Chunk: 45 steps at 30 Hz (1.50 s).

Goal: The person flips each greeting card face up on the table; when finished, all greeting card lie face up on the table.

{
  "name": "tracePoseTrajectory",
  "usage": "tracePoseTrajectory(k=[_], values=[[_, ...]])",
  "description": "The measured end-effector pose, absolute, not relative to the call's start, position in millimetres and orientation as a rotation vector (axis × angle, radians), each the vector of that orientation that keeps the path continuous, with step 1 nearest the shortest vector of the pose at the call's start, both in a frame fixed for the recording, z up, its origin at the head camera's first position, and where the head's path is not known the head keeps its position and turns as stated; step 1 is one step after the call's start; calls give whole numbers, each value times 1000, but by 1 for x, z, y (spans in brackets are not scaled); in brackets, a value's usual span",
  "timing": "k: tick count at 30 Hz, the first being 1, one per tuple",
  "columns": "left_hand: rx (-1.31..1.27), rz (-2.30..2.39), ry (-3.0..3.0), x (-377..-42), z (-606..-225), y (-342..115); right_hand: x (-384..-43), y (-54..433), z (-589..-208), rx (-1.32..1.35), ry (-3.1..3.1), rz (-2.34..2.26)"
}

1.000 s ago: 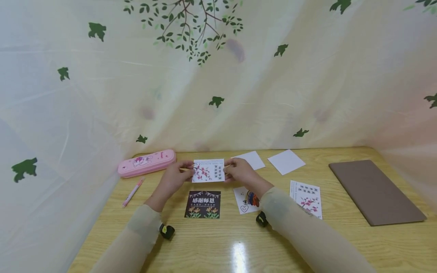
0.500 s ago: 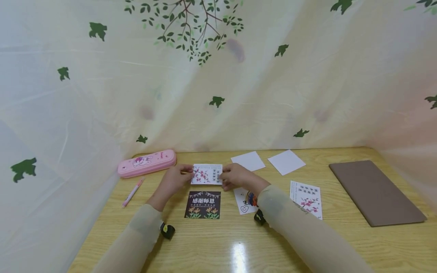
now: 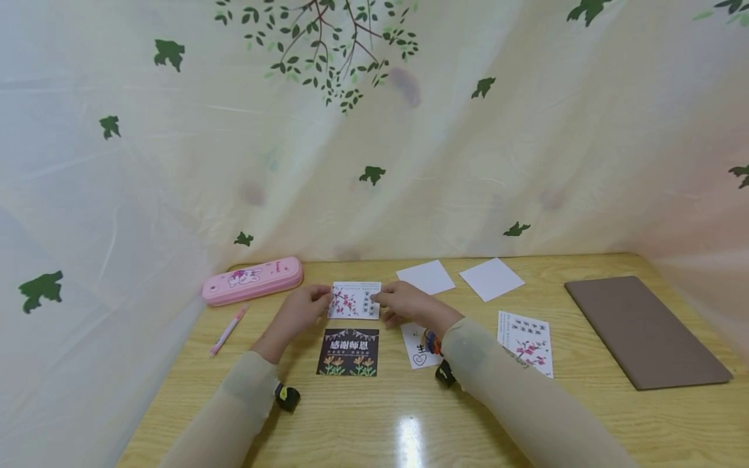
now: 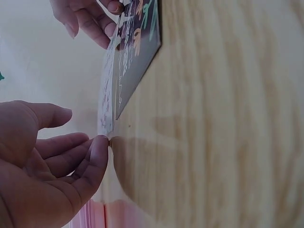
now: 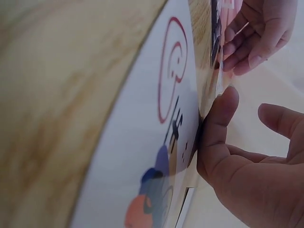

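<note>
A white card printed with pink blossoms and dark characters (image 3: 351, 302) lies at the back middle of the table, between both hands. My left hand (image 3: 300, 313) is at its left edge; in the left wrist view a fingertip (image 4: 99, 145) meets the card's corner, thumb lifted away. At the opposite edge my right hand (image 3: 409, 303) touches the card with its fingers, and the right wrist view shows its thumb (image 5: 278, 118) standing apart. A black card with orange flowers (image 3: 348, 352) lies just in front. Under the right wrist is a white card with a heart drawing (image 3: 418, 354), partly covered.
A pink pencil case (image 3: 257, 281) and a pink-and-white pen (image 3: 228, 331) lie on the left. Two plain white cards (image 3: 426, 277) are at the back. To the right are another blossom card (image 3: 529, 338), partly behind the forearm, and a brown folder (image 3: 646, 331).
The blossom card has come down from both hands' grip onto the table, slightly nearer the black card. The hands lowered with it, and their fingers have loosened at its edges.
</note>
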<state>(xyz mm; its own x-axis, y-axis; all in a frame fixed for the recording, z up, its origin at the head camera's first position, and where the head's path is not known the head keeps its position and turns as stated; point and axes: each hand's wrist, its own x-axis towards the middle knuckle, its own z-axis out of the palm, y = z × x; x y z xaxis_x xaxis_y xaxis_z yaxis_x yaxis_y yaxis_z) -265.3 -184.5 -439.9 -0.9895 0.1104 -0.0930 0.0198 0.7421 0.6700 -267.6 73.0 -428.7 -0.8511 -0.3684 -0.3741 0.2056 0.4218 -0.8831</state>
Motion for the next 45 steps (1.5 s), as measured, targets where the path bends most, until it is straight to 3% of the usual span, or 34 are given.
tracePoseTrajectory(k=[19,32,45], values=[[233,1078,2863,-263,-423,-151,-254,99,-419,-161,2192,-1528],[480,922,2776,-288,-413,-94,-264,133,-415,-123,2287,-1496],[522,690,2774,-311,-417,-52,-282,172,-409,29,2434,-1387]])
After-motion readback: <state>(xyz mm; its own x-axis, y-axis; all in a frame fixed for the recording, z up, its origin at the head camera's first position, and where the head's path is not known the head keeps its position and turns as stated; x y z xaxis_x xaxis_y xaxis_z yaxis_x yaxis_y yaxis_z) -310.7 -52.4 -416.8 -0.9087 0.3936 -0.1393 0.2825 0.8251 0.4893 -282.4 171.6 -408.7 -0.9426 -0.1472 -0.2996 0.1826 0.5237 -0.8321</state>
